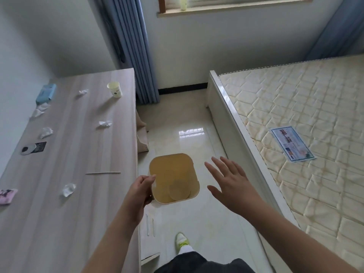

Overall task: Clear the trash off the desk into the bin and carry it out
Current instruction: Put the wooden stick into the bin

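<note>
A tan plastic bin [173, 170] hangs over the floor beside the wooden desk [82, 194], held at its left rim by my left hand [140, 191]. My right hand [230, 182] hovers open to the right of the bin, fingers spread, touching nothing. On the desk lie several crumpled tissues, among them one near the front [68, 189], one mid-desk [104, 124] and one at the back [82, 92]. A paper cup [114, 89] stands upright at the far right corner of the desk. A thin wooden stick [103, 173] lies near the desk's right edge.
A blue tissue pack [46, 93], a black card with a disc [34, 148] and a pink cloth [6, 196] also lie on the desk. A bare mattress [305, 125] with a leaflet [292, 143] fills the right. Tiled floor runs between toward blue curtains [134, 52].
</note>
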